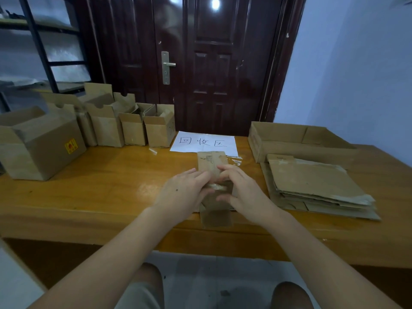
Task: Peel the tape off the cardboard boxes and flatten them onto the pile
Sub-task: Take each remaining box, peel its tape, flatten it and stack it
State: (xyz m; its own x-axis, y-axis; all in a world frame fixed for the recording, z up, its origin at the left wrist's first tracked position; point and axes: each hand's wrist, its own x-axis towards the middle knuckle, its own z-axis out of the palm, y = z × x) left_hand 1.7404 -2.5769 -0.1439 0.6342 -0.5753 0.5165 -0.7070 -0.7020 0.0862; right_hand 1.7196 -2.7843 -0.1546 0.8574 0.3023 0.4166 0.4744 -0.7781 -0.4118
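The task looks partly done. On the right of the worktop [111, 181] lies the pile of flattened cardboard [316, 186], several sheets deep, with a shallow open cardboard tray [289, 139] just behind it. At the far left stands a row of boxes not yet flattened: one large box with a yellow sticker [40, 146] and at least four smaller open-topped boxes [133, 128] beside it, so most of the work appears to remain.

The box in hand [213, 161] is a small one, already pressed flat, lying in the middle of the worktop, its near end reaching the worktop's edge and its far end overlapping the white paper sign [207, 141]. The left hand [185, 192] and the right hand [243, 192] meet over its middle. The grip of each is curled, fingertips closed on what seems to be a clear strip of tape [217, 186] across the cardboard, though whether the tape is lifted or only pinched cannot be told. Bits of clear tape [235, 161] lie loose just right of the box, and another scrap [153, 150] lies to the left near the small boxes. Judging by this, peeling is the current step; moving this piece to the pile is still to come.
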